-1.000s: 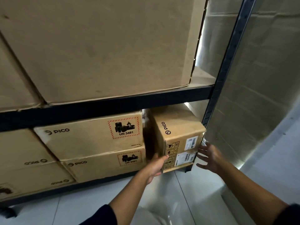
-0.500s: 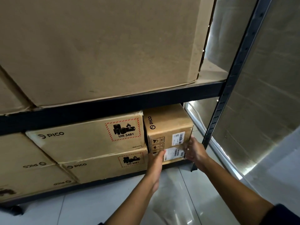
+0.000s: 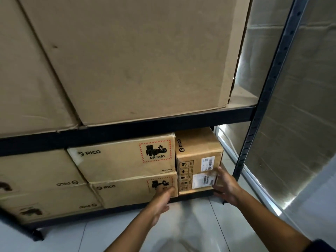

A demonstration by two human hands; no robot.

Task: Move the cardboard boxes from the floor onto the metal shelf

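Where hands (image 3: 225, 186) touch, box (image 3: 198, 151) reads PICO.

We see a dark metal shelf (image 3: 127, 130) with a perforated upright post (image 3: 269, 84) on its right. On the upper level sit two large plain cardboard boxes (image 3: 138, 57), side by side. On the bottom level, stacked PICO boxes (image 3: 118, 160) fill the left and middle, each stack two high. A small PICO box (image 3: 197, 151) stands upright at the right end, touching the stack beside it. The shelf stands on a pale tiled floor (image 3: 190, 224).
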